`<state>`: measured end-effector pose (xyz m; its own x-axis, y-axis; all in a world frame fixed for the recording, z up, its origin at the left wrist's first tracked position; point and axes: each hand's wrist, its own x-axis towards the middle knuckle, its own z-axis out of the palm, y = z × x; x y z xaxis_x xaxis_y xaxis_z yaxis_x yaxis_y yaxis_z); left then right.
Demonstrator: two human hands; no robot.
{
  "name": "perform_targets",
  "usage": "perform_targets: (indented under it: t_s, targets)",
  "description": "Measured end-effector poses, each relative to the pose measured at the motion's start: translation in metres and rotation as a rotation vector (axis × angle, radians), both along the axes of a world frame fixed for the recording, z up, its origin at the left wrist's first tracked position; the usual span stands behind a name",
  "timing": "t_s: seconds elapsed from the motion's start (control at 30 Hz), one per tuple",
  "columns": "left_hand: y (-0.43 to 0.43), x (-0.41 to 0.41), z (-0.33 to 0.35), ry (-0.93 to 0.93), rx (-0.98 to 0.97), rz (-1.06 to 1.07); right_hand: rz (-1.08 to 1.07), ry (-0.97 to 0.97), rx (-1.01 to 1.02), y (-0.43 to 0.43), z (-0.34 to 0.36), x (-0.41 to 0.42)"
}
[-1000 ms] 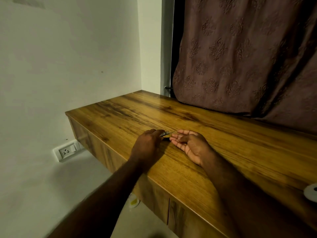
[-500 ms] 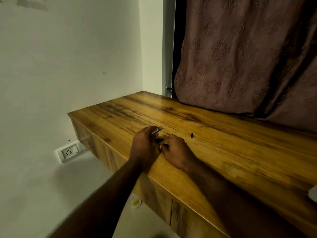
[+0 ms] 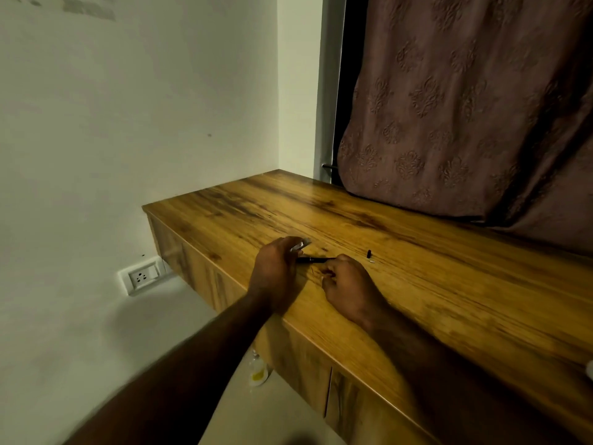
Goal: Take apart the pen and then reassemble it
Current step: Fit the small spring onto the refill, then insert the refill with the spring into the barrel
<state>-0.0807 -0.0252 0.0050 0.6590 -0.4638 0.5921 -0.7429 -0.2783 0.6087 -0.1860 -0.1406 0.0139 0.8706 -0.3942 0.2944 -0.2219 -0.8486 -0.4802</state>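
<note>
Two bare hands work near the front edge of a wooden table [image 3: 417, 284] in dim light, and much is hard to read. The small pen pieces are dark against the wood grain. Both hands lie knuckles up, so their grips are mostly hidden. A white object [image 3: 589, 369] at 3 o'clock is cut off by the frame edge, and what it is cannot be told.

The left hand [image 3: 276, 264] reaches in on a forearm from 7 o'clock. Its fingers are curled round a silver part [image 3: 303, 245], whose end pokes out past the fingertips at the hand's 1 o'clock. The right hand [image 3: 348, 284] sits near it, at the left hand's 4 o'clock, with its forearm lying along the table from 5 o'clock and its fingers curled under.

The black barrel [image 3: 316, 259] lies level between the hands. One end is at the left fingers and the other is at the right fingertips, at that hand's 11 o'clock. Whether the right hand pinches it or only touches it cannot be told. A thin dark sliver just below the barrel is too small to identify.

A black bit [image 3: 369, 252] and a white bit [image 3: 372, 260] lie on the table at the right hand's 1 o'clock, apart from both hands.

A patterned curtain [image 3: 465, 107] hangs at 1 o'clock. A wall socket [image 3: 141, 277] sits at 9 o'clock. A blurred bottle [image 3: 258, 374] stands on the floor at 6 o'clock.
</note>
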Motion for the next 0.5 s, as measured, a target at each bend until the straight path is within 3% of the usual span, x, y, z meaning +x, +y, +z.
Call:
perform_targets:
  t_s: [0.13, 0.2, 0.33, 0.5]
  targets:
    - [0.014, 0.004, -0.003, -0.159, 0.157, 0.001, 0.005, -0.041, 0.046, 0.000, -0.003, 0.004]
    - [0.015, 0.003, -0.004, -0.182, 0.179, 0.005, -0.054, -0.149, 0.305, -0.004, -0.001, 0.008]
    - [0.013, 0.001, -0.001, -0.249, 0.238, -0.016, -0.053, -0.254, 1.047, -0.011, 0.006, 0.010]
    - [0.007, -0.009, 0.008, -0.421, 0.375, -0.107, 0.025, -0.248, 1.327, -0.017, 0.010, 0.008]
